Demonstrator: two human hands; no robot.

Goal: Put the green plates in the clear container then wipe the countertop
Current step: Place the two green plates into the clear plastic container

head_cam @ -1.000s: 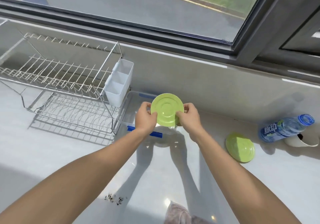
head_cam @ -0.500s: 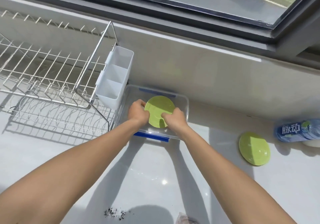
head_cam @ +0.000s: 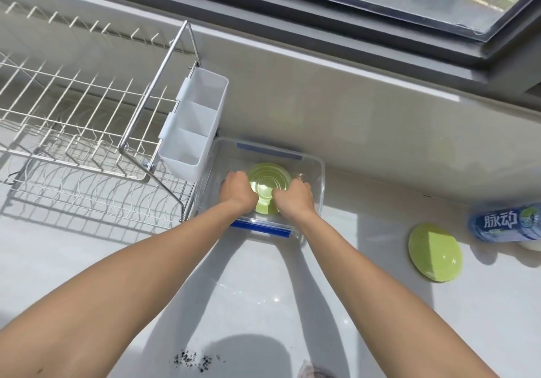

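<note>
A clear container (head_cam: pixel 322 172) with blue clips stands against the back wall beside the dish rack. Inside it lies a green plate (head_cam: pixel 268 183), flat near the bottom. My left hand (head_cam: pixel 235 191) grips the plate's left edge and my right hand (head_cam: pixel 294 199) grips its right edge, both reaching down inside the container. A second green plate (head_cam: pixel 434 251) lies upside down on the white countertop (head_cam: pixel 87 260) to the right. Dark crumbs (head_cam: pixel 193 360) are scattered on the countertop near the front.
A wire dish rack (head_cam: pixel 73 131) with a white cutlery holder (head_cam: pixel 193 122) stands at the left. A blue-labelled water bottle (head_cam: pixel 503 222) lies at the right edge. A corner of a grey cloth (head_cam: pixel 313 373) shows at the bottom edge.
Both hands have lowered the green plate from above the container down into it, close to the bottom. The view has tilted down and nearer to the container.
</note>
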